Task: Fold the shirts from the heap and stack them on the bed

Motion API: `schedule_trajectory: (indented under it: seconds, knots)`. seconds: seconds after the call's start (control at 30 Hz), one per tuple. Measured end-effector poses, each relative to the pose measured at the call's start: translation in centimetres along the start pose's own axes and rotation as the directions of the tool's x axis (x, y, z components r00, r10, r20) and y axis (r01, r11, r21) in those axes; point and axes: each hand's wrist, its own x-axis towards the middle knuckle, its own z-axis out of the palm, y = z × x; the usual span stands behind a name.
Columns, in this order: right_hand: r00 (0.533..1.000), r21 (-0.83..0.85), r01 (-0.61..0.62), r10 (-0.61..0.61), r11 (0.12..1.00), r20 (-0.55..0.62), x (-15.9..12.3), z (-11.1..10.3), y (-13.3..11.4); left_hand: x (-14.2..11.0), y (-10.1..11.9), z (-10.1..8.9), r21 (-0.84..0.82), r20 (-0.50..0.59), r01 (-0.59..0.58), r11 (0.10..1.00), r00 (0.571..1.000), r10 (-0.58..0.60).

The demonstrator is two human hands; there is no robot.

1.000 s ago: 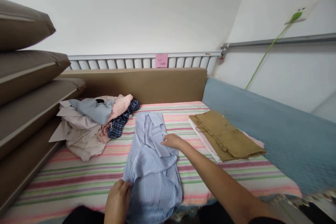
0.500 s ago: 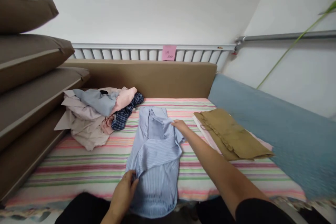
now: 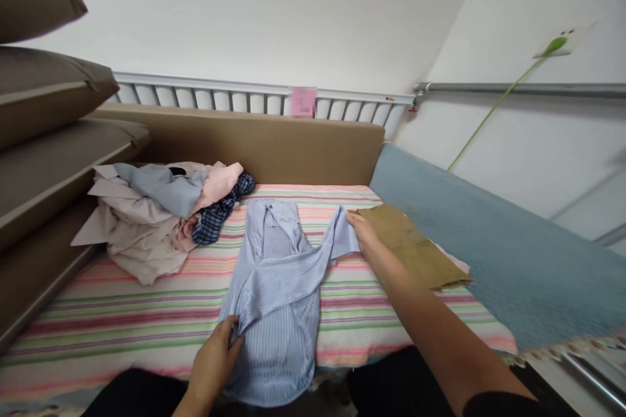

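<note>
Centre frame: right hand (image 3: 360,229) pinches blue shirt (image 3: 283,280) cuff; left hand (image 3: 218,352) grips its edge (lower left of centre)

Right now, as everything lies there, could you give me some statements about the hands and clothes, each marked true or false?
1. The right hand holds the end of a sleeve of the blue shirt. True.
2. The left hand touches the crumpled pile. False: it is at the lower left edge of the blue shirt.
3. The olive garment lies to the right of the blue shirt. True.
4. The dark plaid cloth lies on the olive garment. False: it is in the crumpled pile.
</note>
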Motion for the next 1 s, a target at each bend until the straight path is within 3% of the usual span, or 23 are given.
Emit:
schedule_trajectory:
  seconds: [0.17,0.3,0.43,0.53,0.67,0.77,0.83,0.9,1.0]
  knots:
    - [0.999,0.171,0.036,-0.030,0.985,-0.040,-2.2,-3.9,-3.3,-0.1,-0.2,0.2,-0.033,-0.021,-0.021,0.999,1.000,0.020]
    - [0.999,0.406,0.038,-0.023,0.913,-0.041,-6.4,-6.8,-3.0,0.0,-0.2,0.2,-0.045,-0.018,-0.028,0.999,0.999,0.027]
    - [0.997,0.445,-0.080,0.068,0.892,0.042,-9.8,-6.5,-2.6,0.1,0.2,-0.1,0.003,-0.007,-0.030,1.000,1.000,0.030]
    - [0.993,0.399,-0.064,0.019,0.915,0.116,-10.9,-3.4,-4.1,0.2,0.5,-0.2,0.040,-0.007,-0.020,0.999,1.000,0.021]
    - [0.971,0.398,-0.010,-0.087,0.917,0.223,-10.9,2.6,-7.5,0.2,0.1,0.3,0.023,-0.037,-0.019,1.000,0.999,0.020]
    - [0.955,0.361,0.065,-0.162,0.930,0.247,-11.3,7.3,-9.0,0.6,-0.5,0.4,-0.122,-0.090,-0.063,0.991,0.995,0.052]
    - [0.932,0.282,0.137,-0.220,0.950,0.287,-12.5,10.6,-9.1,1.0,-0.6,-0.2,-0.309,-0.141,-0.077,0.948,0.989,0.034]
    - [0.898,0.208,0.180,-0.247,0.961,0.364,-14.4,14.2,-8.3,1.6,-0.1,-1.5,-0.559,-0.150,-0.051,0.827,0.988,-0.041]
    - [0.809,0.120,0.144,-0.187,0.982,0.558,-17.9,19.2,-6.0,2.6,0.8,-4.0,-0.862,-0.066,0.023,0.506,0.986,-0.156]
